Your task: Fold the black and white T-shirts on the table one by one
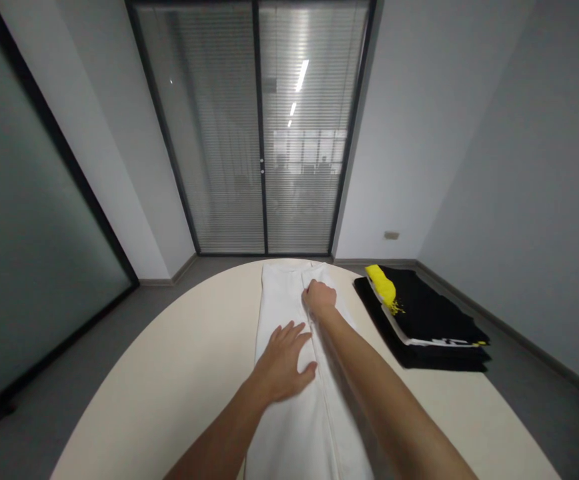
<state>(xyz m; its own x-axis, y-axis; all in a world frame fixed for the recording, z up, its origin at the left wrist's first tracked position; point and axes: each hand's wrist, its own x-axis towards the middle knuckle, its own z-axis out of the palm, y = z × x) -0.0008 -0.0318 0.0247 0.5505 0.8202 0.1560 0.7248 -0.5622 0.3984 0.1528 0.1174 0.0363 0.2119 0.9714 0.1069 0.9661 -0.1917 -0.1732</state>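
Observation:
A long white garment lies lengthwise on the table, running from its far edge toward me. A fold line or seam runs down its length, right of the middle; whether it is trousers or a shirt I cannot tell. My left hand rests palm down on the cloth with its fingers spread. Farther away, near the garment's far end, my right hand is closed on the white fabric along that fold. My right forearm crosses over the garment's right side and hides part of it.
The round cream table fills the foreground. To the right sits a stack of folded black clothes, with a yellow print and a white layer showing. Behind are a glass partition with blinds and grey walls.

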